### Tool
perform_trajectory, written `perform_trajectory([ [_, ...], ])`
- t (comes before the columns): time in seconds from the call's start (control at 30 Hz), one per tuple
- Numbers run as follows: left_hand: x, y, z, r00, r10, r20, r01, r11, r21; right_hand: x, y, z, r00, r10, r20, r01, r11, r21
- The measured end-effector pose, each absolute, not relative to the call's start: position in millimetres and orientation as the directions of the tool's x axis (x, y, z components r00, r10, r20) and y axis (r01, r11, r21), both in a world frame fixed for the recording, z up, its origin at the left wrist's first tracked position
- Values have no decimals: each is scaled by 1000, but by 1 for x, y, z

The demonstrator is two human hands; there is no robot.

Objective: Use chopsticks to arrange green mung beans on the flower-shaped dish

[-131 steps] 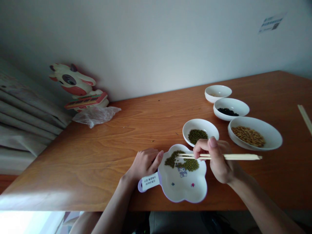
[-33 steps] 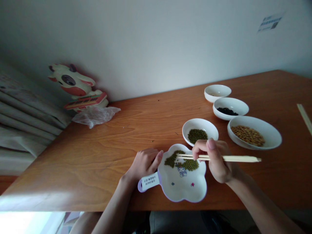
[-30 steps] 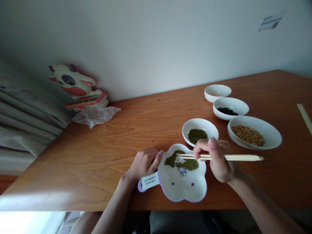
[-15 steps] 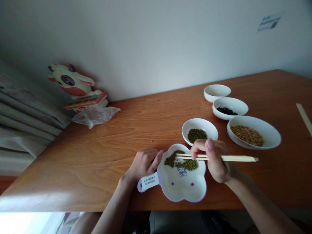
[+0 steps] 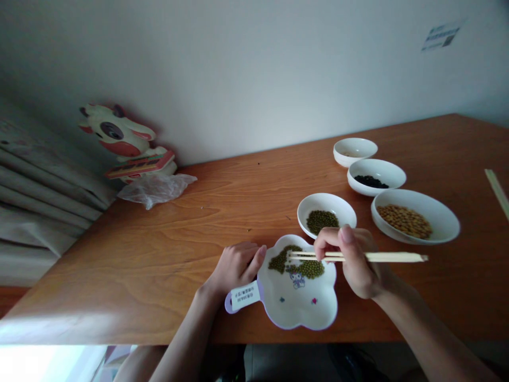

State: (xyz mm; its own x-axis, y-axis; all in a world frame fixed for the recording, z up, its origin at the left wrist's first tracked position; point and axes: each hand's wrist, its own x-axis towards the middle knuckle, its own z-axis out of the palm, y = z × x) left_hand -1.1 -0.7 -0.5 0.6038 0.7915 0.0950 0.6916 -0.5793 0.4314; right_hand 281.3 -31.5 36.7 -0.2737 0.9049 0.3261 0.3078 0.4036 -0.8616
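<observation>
My right hand (image 5: 356, 260) is closed around a pair of pale wooden chopsticks (image 5: 393, 257). Their tips point left, over the green mung beans (image 5: 312, 268) in a flower-shaped white dish (image 5: 294, 313) with a lilac rim; whether a bean is pinched there is too small to tell. Left of the dish, my left hand (image 5: 238, 265) lies on the table, thumb apart and touching or nearly touching the rim; its fingertips are partly hidden. A labelled handle (image 5: 244, 296) sticks out beside that wrist. Just behind the dish stands a white bowl (image 5: 345, 207) holding more mung beans.
On the right stand white bowls with tan beans (image 5: 403, 221), black beans (image 5: 369, 181) and, furthest back, a few pale bits (image 5: 350, 154). A pale stick (image 5: 497, 191) lies at the right edge. At back left are a cow toy (image 5: 127, 140) and a clear plastic bag (image 5: 157, 190).
My right hand and the chopsticks have shifted slightly to the right, their tips still over the dish. My left hand and the dish stay in place.
</observation>
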Motion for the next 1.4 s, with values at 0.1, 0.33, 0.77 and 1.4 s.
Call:
perform_trajectory([
  [0.1,0,-1,0,600,794,93,692,-574,439,281,-32,38,-267,904,333,304,407,-861],
  [0.33,0,-2,0,602,794,87,698,-576,426,280,-30,32,-246,900,360,279,421,-863],
  [0.77,0,-2,2,597,800,66,704,-561,436,297,-32,53,-238,930,282,330,350,-877],
  [1.4,2,-3,5,598,798,77,690,-562,457,287,-31,52,-275,924,265,364,355,-861],
])
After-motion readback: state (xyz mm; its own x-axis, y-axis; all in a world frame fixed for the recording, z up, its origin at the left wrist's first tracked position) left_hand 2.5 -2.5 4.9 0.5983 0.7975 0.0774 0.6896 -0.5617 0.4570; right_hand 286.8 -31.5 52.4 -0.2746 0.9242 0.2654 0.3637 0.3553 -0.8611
